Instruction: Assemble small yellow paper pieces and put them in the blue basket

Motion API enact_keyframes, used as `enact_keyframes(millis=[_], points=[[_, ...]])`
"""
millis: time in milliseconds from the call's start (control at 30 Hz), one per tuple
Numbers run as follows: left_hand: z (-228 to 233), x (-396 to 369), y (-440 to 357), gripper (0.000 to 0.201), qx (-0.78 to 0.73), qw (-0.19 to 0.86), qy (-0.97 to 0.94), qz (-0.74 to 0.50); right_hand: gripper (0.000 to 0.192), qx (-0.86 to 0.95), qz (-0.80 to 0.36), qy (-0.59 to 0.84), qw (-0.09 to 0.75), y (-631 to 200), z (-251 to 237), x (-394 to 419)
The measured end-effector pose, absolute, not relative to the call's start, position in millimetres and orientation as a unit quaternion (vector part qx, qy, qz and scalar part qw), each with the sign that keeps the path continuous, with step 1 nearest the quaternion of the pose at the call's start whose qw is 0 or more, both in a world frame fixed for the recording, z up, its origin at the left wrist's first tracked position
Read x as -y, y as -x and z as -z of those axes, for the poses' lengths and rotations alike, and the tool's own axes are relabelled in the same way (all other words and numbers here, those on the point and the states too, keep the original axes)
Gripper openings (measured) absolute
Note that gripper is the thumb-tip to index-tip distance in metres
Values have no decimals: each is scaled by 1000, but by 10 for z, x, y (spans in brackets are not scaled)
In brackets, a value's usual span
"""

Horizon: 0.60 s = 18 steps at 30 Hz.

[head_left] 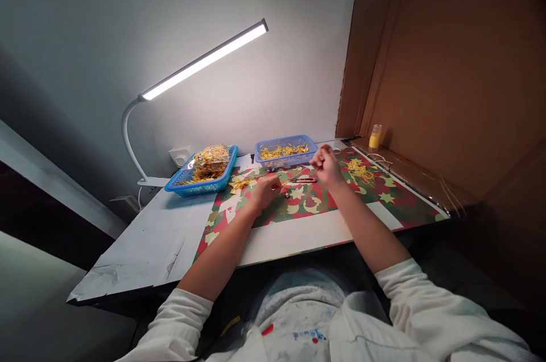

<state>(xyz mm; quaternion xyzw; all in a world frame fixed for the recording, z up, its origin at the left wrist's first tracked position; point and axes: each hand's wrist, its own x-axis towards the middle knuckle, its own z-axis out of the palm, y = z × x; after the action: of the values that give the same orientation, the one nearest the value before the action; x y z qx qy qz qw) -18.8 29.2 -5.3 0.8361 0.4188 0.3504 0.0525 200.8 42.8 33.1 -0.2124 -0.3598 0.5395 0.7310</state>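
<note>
Red tool [303,180] is lying between both hands' fingers, long axis running sideways, left hand [265,190] curling low near one end, right hand [328,169] hovering nearly fisted by the other, neither clearly nearer, any hold staying unclear.

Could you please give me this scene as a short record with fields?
Left hand: over the camouflage-patterned mat, fingers curled; anything held is too small to tell
Right hand: raised, fingers curled; contents of its grip unclear
Between hands: slim reddish tool
Left basket: blue, holding a clear bag and yellowish pieces
Back basket: blue, holding yellow strips
Right side: yellow strands on the mat; small jar with yellow contents
Lamp: lit
</note>
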Motion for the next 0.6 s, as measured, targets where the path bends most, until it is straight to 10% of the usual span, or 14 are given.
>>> enact_keyframes(millis=[367,600], points=[[-1,-269,176,13,-447,220,-772,-395,22,287,-338,271,854,-2581,-383,-560],[-44,-280,198,28,-465,502,-565,-462,24,467,-316,309,766,-2204,-300,-489]])
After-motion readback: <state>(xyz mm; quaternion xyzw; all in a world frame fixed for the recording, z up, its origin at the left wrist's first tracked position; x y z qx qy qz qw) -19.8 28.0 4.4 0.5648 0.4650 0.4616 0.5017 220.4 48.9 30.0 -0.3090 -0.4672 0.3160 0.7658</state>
